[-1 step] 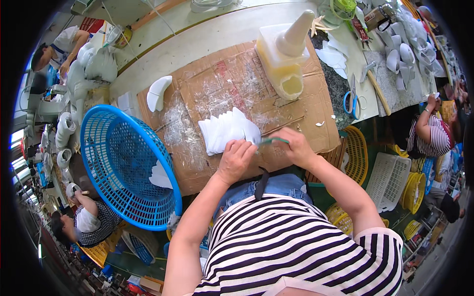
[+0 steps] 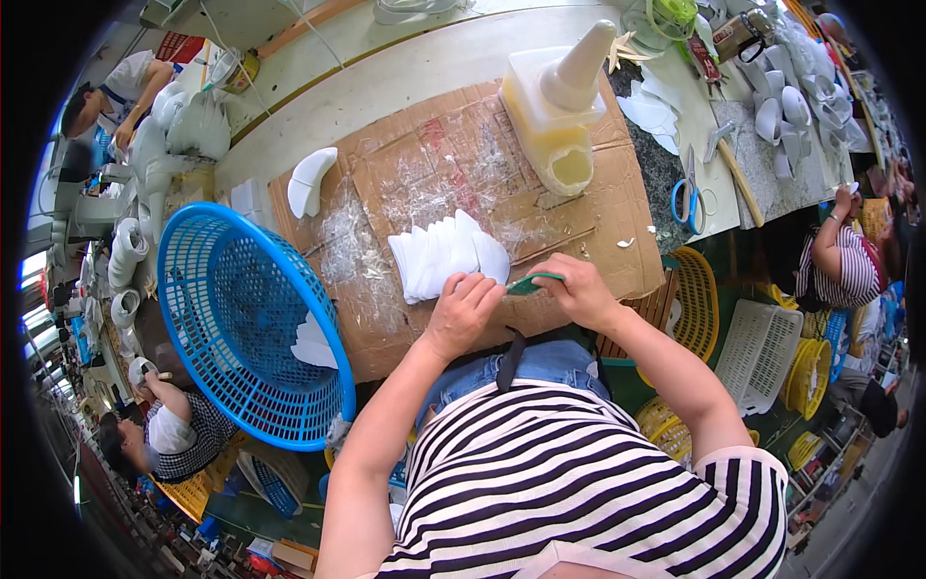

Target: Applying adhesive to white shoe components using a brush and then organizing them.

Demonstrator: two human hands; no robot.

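Left hand [image 2: 465,311] rests curled at the near edge of the cardboard sheet [image 2: 463,164], its fingertips pressing on the near end of a fanned stack of white pieces [image 2: 446,253]. Right hand [image 2: 579,289], just beside it on the same near edge, is closed around a green brush [image 2: 531,283] whose tip points toward the stack. The stack lies on the middle of the cardboard, amid white smears. At the far side of the cardboard stands a glue bottle [image 2: 559,116] with a cone-shaped spout. A single curved white piece [image 2: 311,180] sits at the cardboard's left far corner. A blue basket [image 2: 241,309] lies just left of the cardboard, with a few white pieces inside. Blue-handled scissors [image 2: 687,193] lie on the counter [image 2: 386,77] to the right of the cardboard.
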